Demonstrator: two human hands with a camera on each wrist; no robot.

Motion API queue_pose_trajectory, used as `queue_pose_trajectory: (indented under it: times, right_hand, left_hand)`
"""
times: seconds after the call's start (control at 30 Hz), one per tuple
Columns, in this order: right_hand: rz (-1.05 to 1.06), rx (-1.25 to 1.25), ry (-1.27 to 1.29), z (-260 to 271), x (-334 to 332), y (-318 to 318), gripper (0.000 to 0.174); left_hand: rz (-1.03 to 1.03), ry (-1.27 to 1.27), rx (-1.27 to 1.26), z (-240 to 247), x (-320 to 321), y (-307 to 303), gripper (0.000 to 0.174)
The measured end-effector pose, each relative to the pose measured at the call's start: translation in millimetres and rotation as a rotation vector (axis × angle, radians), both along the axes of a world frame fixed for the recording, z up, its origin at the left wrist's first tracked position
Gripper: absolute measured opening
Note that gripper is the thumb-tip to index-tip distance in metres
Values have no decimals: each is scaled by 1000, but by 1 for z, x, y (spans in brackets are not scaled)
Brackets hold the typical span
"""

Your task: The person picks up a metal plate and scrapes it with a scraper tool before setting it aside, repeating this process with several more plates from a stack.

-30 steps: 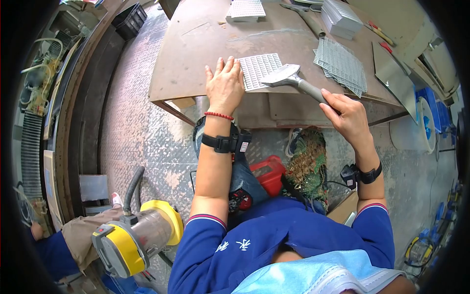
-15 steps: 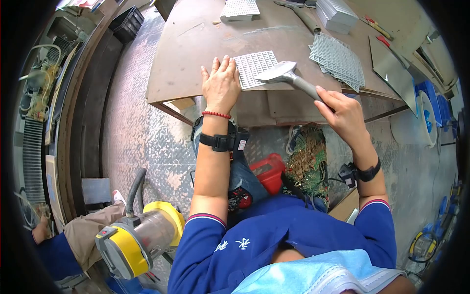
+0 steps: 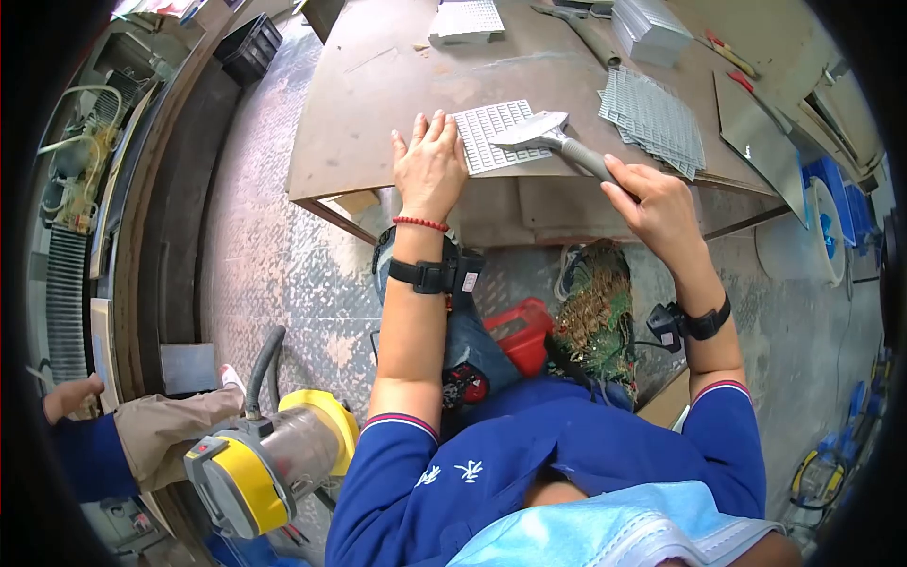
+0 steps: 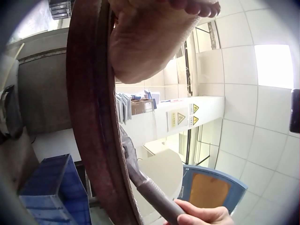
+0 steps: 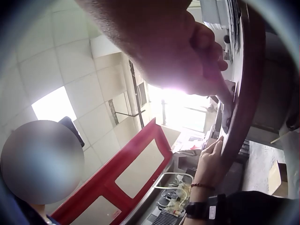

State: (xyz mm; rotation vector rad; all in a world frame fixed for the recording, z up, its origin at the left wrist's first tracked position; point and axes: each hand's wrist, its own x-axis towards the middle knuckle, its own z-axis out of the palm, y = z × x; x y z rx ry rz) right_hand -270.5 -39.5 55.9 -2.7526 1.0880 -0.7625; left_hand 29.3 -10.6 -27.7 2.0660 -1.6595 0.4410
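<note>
A white slotted grid sheet [image 3: 477,144] lies near the front edge of the brown table [image 3: 378,104]. My left hand [image 3: 431,172] rests on the table at the sheet's left side, fingers stretched forward and the near fingers at its edge. In my right hand [image 3: 658,210] I grip the grey handle of a wide-bladed scraper [image 3: 584,157], whose blade lies over the right part of the sheet and hides some of its slots. The left wrist view shows the scraper handle [image 4: 159,199] slanting down into the right hand's fingers.
Overlapping grid sheets [image 3: 652,118] lie to the right, with a white stack [image 3: 650,33] behind them. Another grid pile [image 3: 467,21] and a dark tube-like tool [image 3: 590,42] lie farther back. A yellow-grey vacuum [image 3: 269,463] stands at left beside another person's leg [image 3: 179,435].
The scraper blade has shifted slightly left and farther from me across the sheet, my right hand moving with it. My left hand stays at the sheet's side. The other person's hand has moved.
</note>
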Motion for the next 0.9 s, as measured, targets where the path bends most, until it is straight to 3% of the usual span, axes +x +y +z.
queue_pose_trajectory:
  times: [0.9]
  right_hand:
    - [-45, -55, -46, -9, 5, 8, 31]
  left_hand:
    - [5, -16, -20, 0, -3, 0, 33]
